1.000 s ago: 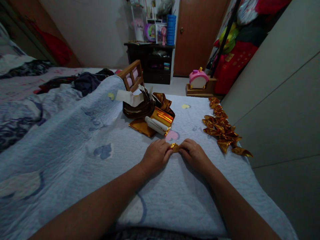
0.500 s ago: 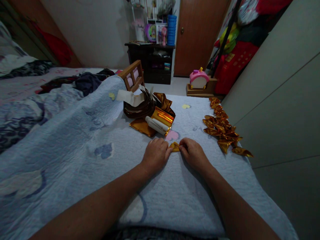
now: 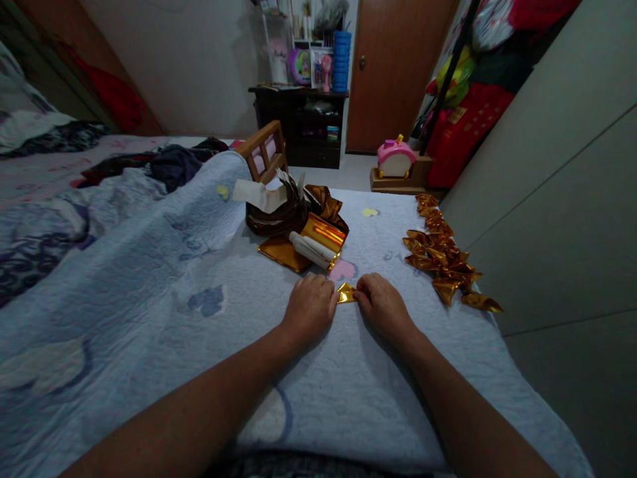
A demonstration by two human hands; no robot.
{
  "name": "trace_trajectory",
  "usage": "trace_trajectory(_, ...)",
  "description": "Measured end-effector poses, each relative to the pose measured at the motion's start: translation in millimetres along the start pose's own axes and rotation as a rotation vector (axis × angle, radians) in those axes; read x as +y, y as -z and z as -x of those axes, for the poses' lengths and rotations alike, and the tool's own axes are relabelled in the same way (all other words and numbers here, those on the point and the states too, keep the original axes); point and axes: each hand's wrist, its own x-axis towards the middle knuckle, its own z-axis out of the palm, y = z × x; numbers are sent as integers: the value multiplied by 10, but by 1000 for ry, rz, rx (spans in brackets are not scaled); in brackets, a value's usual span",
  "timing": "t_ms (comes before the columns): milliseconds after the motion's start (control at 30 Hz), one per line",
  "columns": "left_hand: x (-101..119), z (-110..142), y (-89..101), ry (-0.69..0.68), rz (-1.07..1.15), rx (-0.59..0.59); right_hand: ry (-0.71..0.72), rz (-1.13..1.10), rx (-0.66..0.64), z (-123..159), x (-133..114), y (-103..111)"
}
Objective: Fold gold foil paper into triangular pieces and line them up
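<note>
Between my two hands is a small folded piece of gold foil paper, low over the light blue quilt. My left hand pinches its left end, and my right hand grips its right end with thumb and fingers closed. Parts of the foil are hidden by my fingers. Just beyond my left hand lies a loose stack of gold foil sheets with white paper backing, some curled. To the right, a row of folded gold foil pieces lies along the bed's edge.
A wooden bed rail rises behind the foil stack. Farther off are a dark cabinet, a brown door and a pink toy case. A pale wardrobe stands close on the right. Crumpled clothes lie at left.
The foil piece between my hands has turned slightly, and its face now catches more light, showing a pointed top. Both hands have barely shifted.
</note>
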Motion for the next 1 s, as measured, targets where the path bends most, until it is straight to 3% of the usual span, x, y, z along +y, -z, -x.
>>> trace_trajectory(400,-70,-40,-43,-130,226,-5,72,67,-21,38,-76,28)
trace_trajectory(633,-64,-21,-7,-16,187,-36,33,180,0,40,-176,16)
trace_trajectory(1000,-78,-10,12,33,159,-51,-14,260,68,65,-212,-2)
